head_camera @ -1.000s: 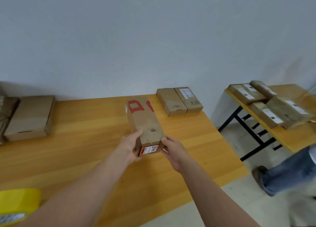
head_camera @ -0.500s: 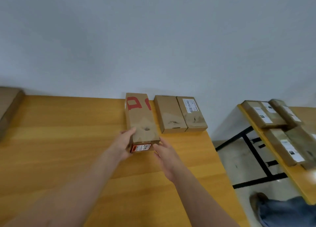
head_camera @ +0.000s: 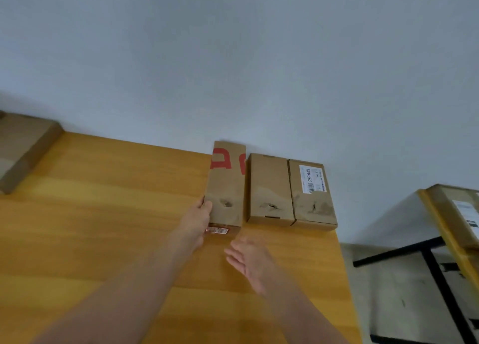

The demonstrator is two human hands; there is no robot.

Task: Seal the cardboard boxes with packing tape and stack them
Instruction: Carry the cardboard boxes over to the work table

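Note:
A long brown cardboard box with red print [head_camera: 226,185] lies on the wooden table [head_camera: 108,214], its far end against the wall. Right beside it lie two more brown boxes: a plain one [head_camera: 269,188] and one with a white label [head_camera: 309,196]. My left hand [head_camera: 198,220] rests against the near left side of the red-printed box, fingers along its edge. My right hand [head_camera: 250,260] hovers over the table just in front of the box, fingers straight, touching nothing.
A larger flat cardboard box [head_camera: 24,149] sits at the table's far left. A second table [head_camera: 438,222] with a labelled box [head_camera: 458,209] stands to the right, across a gap of grey floor [head_camera: 394,292]. The grey wall runs behind the table.
The red-printed box has slid away to the wall, next to the other two boxes. My right hand has let go of it and drawn back. The view has turned right.

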